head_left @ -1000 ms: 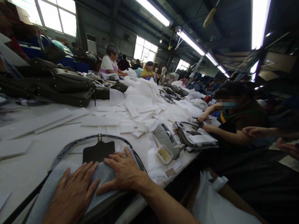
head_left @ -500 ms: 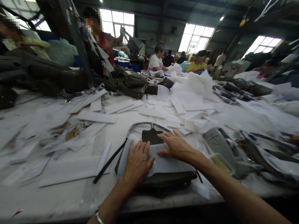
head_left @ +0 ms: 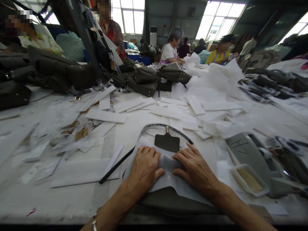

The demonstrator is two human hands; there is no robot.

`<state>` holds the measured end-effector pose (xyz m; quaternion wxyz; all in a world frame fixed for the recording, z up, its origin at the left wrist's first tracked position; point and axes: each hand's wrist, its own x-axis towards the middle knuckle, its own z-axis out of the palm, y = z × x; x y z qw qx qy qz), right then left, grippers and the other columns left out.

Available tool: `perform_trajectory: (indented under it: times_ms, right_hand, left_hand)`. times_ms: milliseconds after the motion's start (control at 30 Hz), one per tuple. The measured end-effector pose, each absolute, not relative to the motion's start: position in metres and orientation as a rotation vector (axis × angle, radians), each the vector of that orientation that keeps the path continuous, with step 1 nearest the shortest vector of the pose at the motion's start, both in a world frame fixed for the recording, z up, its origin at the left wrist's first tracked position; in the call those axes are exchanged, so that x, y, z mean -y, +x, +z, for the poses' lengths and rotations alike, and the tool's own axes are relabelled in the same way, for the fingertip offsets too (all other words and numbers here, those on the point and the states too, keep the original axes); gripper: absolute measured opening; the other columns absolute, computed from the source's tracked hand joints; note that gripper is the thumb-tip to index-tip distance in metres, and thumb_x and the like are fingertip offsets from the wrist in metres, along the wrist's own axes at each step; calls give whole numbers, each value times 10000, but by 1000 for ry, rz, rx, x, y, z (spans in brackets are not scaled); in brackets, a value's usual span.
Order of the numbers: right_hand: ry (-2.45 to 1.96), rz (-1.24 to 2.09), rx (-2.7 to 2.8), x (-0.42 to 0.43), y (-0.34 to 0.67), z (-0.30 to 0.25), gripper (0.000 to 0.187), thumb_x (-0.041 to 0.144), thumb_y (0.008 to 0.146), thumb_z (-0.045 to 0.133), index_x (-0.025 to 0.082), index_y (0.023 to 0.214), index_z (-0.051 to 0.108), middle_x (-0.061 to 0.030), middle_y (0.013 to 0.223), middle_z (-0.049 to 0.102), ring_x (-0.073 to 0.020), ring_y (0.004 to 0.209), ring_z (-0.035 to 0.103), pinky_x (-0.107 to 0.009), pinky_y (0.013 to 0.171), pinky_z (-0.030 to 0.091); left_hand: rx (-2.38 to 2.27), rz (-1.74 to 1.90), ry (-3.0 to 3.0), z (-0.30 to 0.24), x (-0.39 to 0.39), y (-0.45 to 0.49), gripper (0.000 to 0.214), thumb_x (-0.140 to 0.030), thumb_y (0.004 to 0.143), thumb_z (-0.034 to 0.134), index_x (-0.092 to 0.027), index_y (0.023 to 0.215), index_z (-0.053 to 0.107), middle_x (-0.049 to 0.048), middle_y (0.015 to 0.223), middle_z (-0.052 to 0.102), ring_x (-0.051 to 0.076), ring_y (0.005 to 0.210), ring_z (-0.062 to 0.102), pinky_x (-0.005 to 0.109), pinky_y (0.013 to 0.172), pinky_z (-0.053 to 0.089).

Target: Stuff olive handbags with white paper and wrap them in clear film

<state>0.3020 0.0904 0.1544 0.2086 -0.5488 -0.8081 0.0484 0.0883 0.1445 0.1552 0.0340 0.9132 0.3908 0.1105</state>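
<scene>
Since half a second ago, both hands have drawn their fingers in, and the near edge of the white sheet (head_left: 166, 162) has buckled upward in the middle. The left hand (head_left: 145, 166) and right hand (head_left: 193, 165) rest on that sheet with bent fingers, thumbs pointing towards each other; I can't tell whether they pinch it or only press. Beneath lies the dark handbag (head_left: 173, 201), at the table's (head_left: 72, 205) near edge, its front bulging out below the sheet. Just beyond the fingers sits a dark tab (head_left: 167, 143) with a metal clasp (head_left: 167, 129), inside the arch of the wrapped handle (head_left: 150, 126). A black strap (head_left: 116, 165) sticks out to the left. Near right, a grey tape dispenser (head_left: 237, 146) stands beside a plastic tub (head_left: 263, 191).
</scene>
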Motion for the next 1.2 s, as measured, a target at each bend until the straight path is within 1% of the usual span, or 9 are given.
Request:
perform_trajectory:
  times_ms: [100, 233, 333, 400, 500, 633, 767, 1067, 1200]
  right_hand:
    - [-1361, -50, 2189, -80, 299, 151, 207, 119, 875, 649, 210, 1061, 636, -11, 956, 671, -189, 943, 615, -527, 1165, 267]
    - [-1217, -167, 2098, -75, 299, 147, 229, 60, 920, 555, 198, 1066, 664, -6, 989, 712, -180, 1025, 626, -515, 1178, 266]
    - [-1234, -218, 2053, -77, 300, 144, 226, 137, 918, 617, 198, 1129, 667, -33, 1119, 706, -219, 1166, 585, -529, 1187, 250]
    - [-1284, -213, 2091, -81, 301, 140, 291, 201, 924, 627, 188, 1215, 637, -64, 1232, 665, -248, 1258, 529, -551, 1195, 223]
    - [-1377, -192, 2184, -87, 304, 133, 417, 304, 949, 594, 144, 1331, 560, -117, 1352, 586, -272, 1322, 472, -558, 1199, 208]
    - [-1522, -188, 2216, -92, 306, 122, 566, 458, 958, 542, 130, 1414, 476, -155, 1463, 474, -319, 1387, 385, -593, 1162, 256]
    - [-1606, -132, 2241, -95, 304, 117, 625, 527, 932, 546, 149, 1424, 469, -163, 1492, 434, -358, 1399, 357, -624, 1128, 277]
    - [-1592, 17, 2133, -99, 300, 122, 513, 539, 966, 467, 169, 1300, 585, -60, 1272, 653, -258, 1136, 582, -442, 1083, 318]
    - [-1567, 67, 2127, -100, 301, 124, 466, 514, 958, 507, 172, 1259, 605, -38, 1167, 696, -240, 1017, 613, -419, 986, 376]
  left_hand:
    - [-1191, 542, 2821, 148, -135, 85, 365, -333, 727, 836, -178, 965, 607, 46, 945, 631, 272, 930, 567, 469, 929, 428]
    - [-1037, 858, 2796, 139, -127, 79, 146, -290, 875, 687, -179, 884, 593, 26, 806, 605, 223, 793, 558, 410, 828, 436]
    - [-1013, 1019, 2788, 137, -130, 79, 302, -341, 926, 622, -166, 1172, 607, 99, 1129, 653, 277, 1103, 568, 481, 1047, 362]
    - [-1039, 949, 2835, 135, -134, 82, 456, -360, 930, 618, -205, 1349, 527, 98, 1394, 543, 311, 1333, 434, 531, 1166, 219]
    - [-1095, 692, 2899, 129, -142, 86, 475, -368, 974, 533, -236, 1425, 461, 56, 1501, 449, 288, 1418, 343, 509, 1202, 150]
    - [-1172, 495, 2938, 123, -149, 89, 427, -306, 1024, 374, -212, 1434, 450, 46, 1474, 485, 250, 1405, 374, 476, 1182, 206]
    - [-1213, 407, 2914, 122, -150, 92, 431, -338, 1023, 361, -197, 1415, 469, 54, 1448, 514, 248, 1365, 427, 477, 1148, 265]
    - [-1198, 401, 2768, 129, -153, 95, 467, -452, 1012, 397, -157, 1361, 491, 54, 1083, 677, 219, 1023, 607, 439, 1081, 321]
    - [-1187, 444, 2712, 130, -155, 98, 356, -457, 989, 454, -170, 1150, 588, 47, 964, 660, 235, 934, 597, 441, 1001, 368]
